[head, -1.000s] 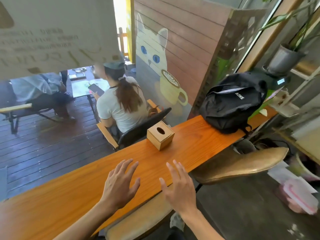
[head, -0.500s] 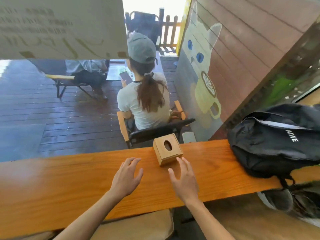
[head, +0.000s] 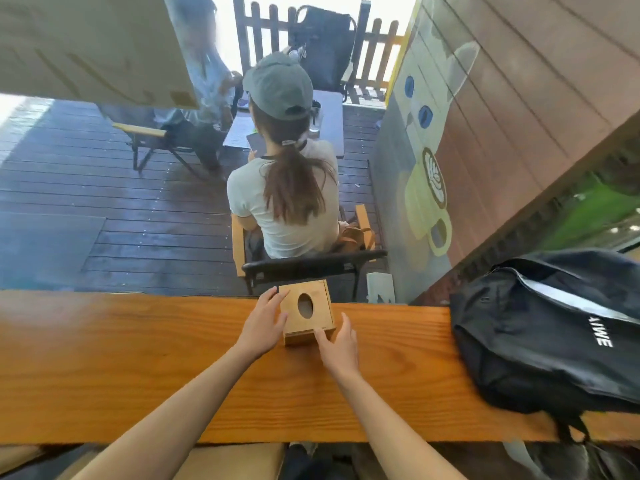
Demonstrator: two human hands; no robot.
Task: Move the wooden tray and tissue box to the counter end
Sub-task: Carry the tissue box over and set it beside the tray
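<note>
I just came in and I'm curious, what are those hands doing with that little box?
A person's left hand and right hand are touching the two sides of a wooden tissue box on a long wooden counter. The box is not lifted yet. A black backpack lies to the right. No wooden tray is in view.

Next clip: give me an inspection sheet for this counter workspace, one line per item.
Surface: long wooden counter, bare wood across its left part.
Job's things: wooden tissue box at the far edge, oval slot up; no wooden tray seen.
Clutter: black backpack on the counter's right part.
Grippers: left hand against the box's left side; right hand at its near right corner; box not visibly lifted.
Cables: nothing seen.
Surroundings: seated person in a grey cap beyond the counter, back turned; cat mural on the wall.
</note>
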